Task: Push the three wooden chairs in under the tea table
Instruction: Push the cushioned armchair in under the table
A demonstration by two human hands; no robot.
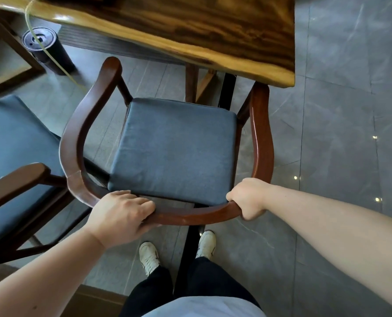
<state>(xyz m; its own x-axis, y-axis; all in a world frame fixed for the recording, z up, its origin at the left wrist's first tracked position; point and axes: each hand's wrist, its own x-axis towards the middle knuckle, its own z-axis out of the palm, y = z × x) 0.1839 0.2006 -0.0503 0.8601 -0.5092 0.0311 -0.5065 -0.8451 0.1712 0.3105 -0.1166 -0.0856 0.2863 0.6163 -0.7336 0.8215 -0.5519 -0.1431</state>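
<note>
Person stands right behind the wooden chair (167,156), white shoes (149,257) planted close to its back. Both hands are on the curved back rail (190,216): left hand (122,213) laid over the top, fingers wrapped round the front edge; right hand (247,197) clenched in a fist around the rail near the right bend. Wide two-point grip, likely to keep the chair straight while shoving. Grey seat cushion (174,149) is fully exposed; only the right armrest tip reaches under the tea table (190,30) edge, so this chair is barely in. A second chair (14,161) sits close on the left, also not pushed in. Beyond, a black cylinder (46,49) stands on the floor under the table with a yellowish cord (46,51) across it. Third chair not clearly identifiable.
</note>
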